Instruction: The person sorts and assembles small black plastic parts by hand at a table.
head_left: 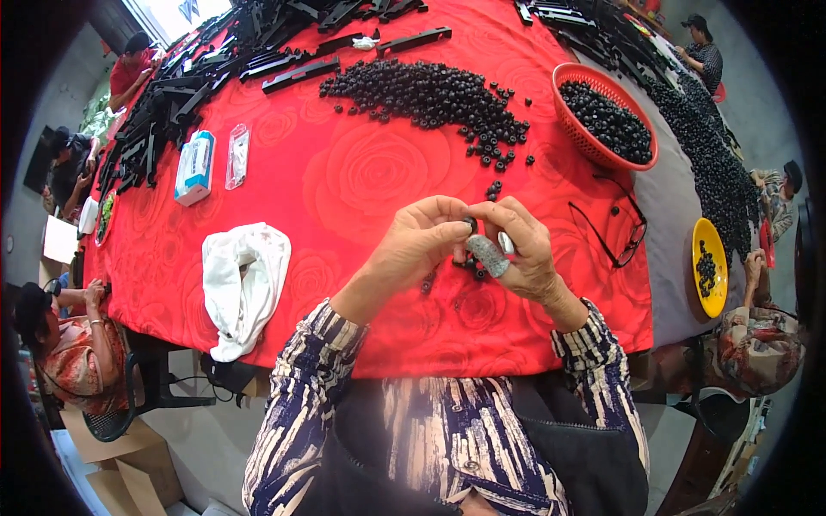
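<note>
My left hand (411,241) and my right hand (532,258) meet above the front of the red tablecloth (370,335). Between the fingertips of both is a small black ring-shaped part (471,224), partly covered by the fingers. A grey cover (488,255) wraps my right thumb. Something small and whitish shows beside the right fingers; I cannot make out what it is. Several black ring parts lie on the cloth beneath the hands, partly hidden. Beyond them spreads a large heap of similar black parts (413,90).
Right of the heap stands a red basket (572,133) filled with black parts, with eyeglasses (635,249) nearer. A yellow plate (719,258) sits far right. At left are a white cloth (245,292), a blue-white box (196,168) and long black pieces (301,76). Other people sit around the table.
</note>
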`<state>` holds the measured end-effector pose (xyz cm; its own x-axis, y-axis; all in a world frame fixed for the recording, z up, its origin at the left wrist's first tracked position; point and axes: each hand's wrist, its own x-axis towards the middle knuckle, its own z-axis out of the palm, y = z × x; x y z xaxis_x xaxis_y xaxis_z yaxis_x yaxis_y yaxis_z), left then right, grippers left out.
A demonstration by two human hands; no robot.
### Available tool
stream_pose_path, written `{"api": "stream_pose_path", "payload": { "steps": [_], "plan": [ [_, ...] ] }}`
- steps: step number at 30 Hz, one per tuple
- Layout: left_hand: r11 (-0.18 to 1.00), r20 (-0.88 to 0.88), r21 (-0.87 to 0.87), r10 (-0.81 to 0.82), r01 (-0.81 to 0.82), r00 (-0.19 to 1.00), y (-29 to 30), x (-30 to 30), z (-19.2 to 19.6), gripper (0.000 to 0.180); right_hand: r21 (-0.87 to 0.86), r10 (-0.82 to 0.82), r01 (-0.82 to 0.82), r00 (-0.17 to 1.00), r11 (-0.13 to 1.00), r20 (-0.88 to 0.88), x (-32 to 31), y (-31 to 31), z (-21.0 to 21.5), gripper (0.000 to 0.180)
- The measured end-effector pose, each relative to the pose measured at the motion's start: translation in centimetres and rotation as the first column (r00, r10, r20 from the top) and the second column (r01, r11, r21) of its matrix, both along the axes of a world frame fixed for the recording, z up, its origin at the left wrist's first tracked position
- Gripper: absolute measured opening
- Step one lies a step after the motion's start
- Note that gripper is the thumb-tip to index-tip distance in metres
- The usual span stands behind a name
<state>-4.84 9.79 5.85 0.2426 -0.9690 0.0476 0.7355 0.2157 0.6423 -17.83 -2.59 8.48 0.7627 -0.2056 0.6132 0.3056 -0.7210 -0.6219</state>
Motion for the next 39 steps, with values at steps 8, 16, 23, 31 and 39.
{"api": "stream_pose_path", "payload": {
  "steps": [8,16,23,31,39],
  "plan": [
    [0.984,-0.133,0.075,-0.151,0.162,0.980,-0.1,1.1,-0.2,0.020,0.004,0.044,-0.044,0.998,0.999,0.041,1.1,0.0,-0.5,0.035],
    [0.948,-0.170,0.188,-0.227,0.257,0.959,0.5,1.7,-1.6,0.020,-0.081,0.090,-0.086,0.995,0.993,0.045,1.7,-0.8,-2.0,0.032],
    [0.968,-0.194,0.172,-0.148,0.182,0.970,0.8,1.0,-1.6,0.020,-0.046,0.086,-0.085,0.996,0.995,0.015,1.3,-0.5,-1.5,0.032],
    [0.966,-0.193,0.236,-0.058,0.104,0.980,2.2,0.5,-1.9,0.018,-0.096,0.116,-0.115,0.993,0.989,0.011,1.3,-0.3,-1.6,0.025],
    [0.984,-0.262,0.174,0.012,0.035,0.965,2.4,0.6,-2.7,0.016,0.534,0.242,0.036,0.864,0.845,-0.441,0.5,0.0,0.1,0.033]
  ]
}}
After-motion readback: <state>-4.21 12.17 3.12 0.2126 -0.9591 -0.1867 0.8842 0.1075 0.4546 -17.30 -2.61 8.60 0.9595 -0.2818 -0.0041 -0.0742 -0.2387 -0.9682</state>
